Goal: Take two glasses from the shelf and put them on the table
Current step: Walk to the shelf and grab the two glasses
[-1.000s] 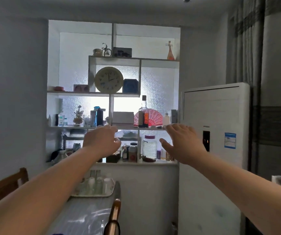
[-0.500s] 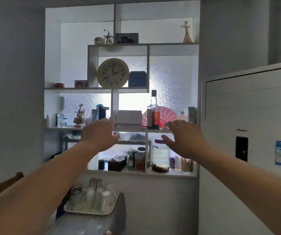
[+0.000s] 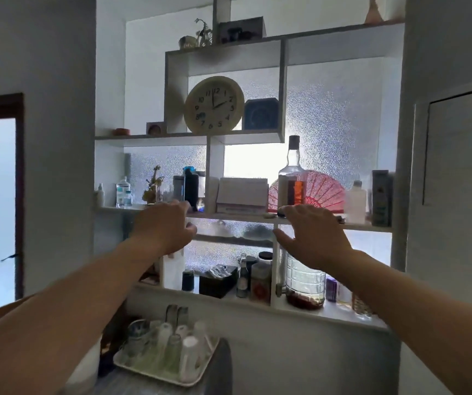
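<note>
A white wall shelf [image 3: 366, 227] fills the view, backlit by frosted glass. On its middle board, left of the divider, clear glasses [image 3: 168, 193] stand faintly visible beside a dark flask [image 3: 191, 187]. My left hand [image 3: 163, 228] reaches out just in front of and below them, fingers loosely apart and holding nothing. My right hand [image 3: 311, 236] is spread open before the middle board, under a tall liquor bottle [image 3: 292, 178], and is empty too. Below, the table [image 3: 220, 363] carries a tray [image 3: 132, 366] of several upturned glasses.
A round clock [image 3: 214, 103] and blue box [image 3: 261, 114] sit on the upper board. A red fan [image 3: 319, 192], a large jar [image 3: 304, 283], small bottles and a black box [image 3: 217, 280] crowd the lower boards. A white appliance [image 3: 457, 155] stands at right.
The view has closed in on the shelf, which now looms larger. Both hands have stretched further forward towards the middle board, still empty.
</note>
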Motion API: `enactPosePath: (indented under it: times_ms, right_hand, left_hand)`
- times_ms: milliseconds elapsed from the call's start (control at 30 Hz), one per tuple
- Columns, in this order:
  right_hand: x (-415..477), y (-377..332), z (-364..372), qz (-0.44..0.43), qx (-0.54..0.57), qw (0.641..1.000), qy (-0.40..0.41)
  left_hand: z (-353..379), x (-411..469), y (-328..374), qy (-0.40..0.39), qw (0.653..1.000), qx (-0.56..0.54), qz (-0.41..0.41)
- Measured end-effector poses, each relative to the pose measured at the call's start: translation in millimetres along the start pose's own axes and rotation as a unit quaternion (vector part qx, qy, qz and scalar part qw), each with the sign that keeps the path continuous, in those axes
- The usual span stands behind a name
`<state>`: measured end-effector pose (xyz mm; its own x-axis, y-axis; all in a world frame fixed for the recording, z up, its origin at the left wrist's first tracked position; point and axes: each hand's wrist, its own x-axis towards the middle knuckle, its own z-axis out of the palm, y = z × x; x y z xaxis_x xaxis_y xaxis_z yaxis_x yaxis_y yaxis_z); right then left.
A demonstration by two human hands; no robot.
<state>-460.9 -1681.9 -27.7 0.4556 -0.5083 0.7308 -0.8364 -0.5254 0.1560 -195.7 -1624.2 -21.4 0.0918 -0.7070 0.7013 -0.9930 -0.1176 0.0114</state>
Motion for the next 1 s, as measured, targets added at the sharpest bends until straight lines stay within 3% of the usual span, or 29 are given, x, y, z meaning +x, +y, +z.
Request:
enactPosePath:
  times_ms: [300,467,667,1000]
  right_hand:
    - [121,26,129,-0.035,0.036,0.999,0.002]
    - [157,33,168,-0.043,0.058,0.997,0.029]
    - [212,29,247,-0.069,0.088,0.994,0.013]
    - [309,11,350,-0.14,0.184,0.973,0.012]
  left_hand:
    - [105,108,-60,0.019,0.997,0.044,-0.061]
    - [130,143,-81,0.033,0.996,0.057,-0.067]
    - [171,173,-104,-0.004,0.99,0.111,-0.086]
    - [225,224,-152,0.006,0.973,0.167,-0.162]
